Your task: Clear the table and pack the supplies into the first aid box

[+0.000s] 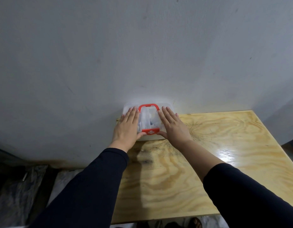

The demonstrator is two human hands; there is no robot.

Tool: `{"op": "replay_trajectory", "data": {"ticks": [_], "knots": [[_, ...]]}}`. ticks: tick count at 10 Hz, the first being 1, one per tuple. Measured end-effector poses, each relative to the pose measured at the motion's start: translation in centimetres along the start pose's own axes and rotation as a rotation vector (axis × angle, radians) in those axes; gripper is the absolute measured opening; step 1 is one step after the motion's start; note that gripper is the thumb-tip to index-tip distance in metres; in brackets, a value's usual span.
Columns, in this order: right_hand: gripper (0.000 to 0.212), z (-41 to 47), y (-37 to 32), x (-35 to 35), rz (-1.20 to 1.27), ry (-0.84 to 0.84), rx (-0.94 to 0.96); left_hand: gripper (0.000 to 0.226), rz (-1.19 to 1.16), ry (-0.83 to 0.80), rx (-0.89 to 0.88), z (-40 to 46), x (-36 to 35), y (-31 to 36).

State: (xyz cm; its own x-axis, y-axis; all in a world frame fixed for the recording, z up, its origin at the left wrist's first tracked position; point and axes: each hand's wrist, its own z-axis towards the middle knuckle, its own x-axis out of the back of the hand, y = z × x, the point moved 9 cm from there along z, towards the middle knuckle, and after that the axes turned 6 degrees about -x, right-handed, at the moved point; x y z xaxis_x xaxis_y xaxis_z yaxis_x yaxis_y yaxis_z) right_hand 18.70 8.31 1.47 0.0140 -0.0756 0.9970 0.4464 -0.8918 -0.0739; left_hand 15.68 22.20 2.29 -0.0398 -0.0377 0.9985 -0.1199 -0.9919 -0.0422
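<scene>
Both flat, open hands, left hand (126, 125) and right hand (173, 125), press the translucent, red-handled first aid box (148, 120) at the glossy plywood table's (208, 153) far wall edge.

Clear box (165, 111), red handle (148, 106), probably

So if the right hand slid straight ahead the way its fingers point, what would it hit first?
Probably the wall just behind the first aid box; the right hand lies flat on the lid, fingers aimed that way. Depth is unclear.
</scene>
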Motion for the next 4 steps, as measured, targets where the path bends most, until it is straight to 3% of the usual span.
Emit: {"op": "replay_trajectory", "data": {"ticks": [1,3,4], "knots": [[0.081,-0.1,0.0,0.1,0.012,0.010,-0.013,0.094,-0.005,-0.023,0.001,0.1,0.1,-0.1],[0.077,0.2,0.2,2.6,0.151,-0.140,0.020,0.088,-0.091,-0.023,-0.032,0.4,1.5,-0.7],[0.058,0.4,1.5,10.4,0.357,0.035,0.002,0.079,-0.215,0.129,-0.042,-2.8,2.2,-1.7]]}}
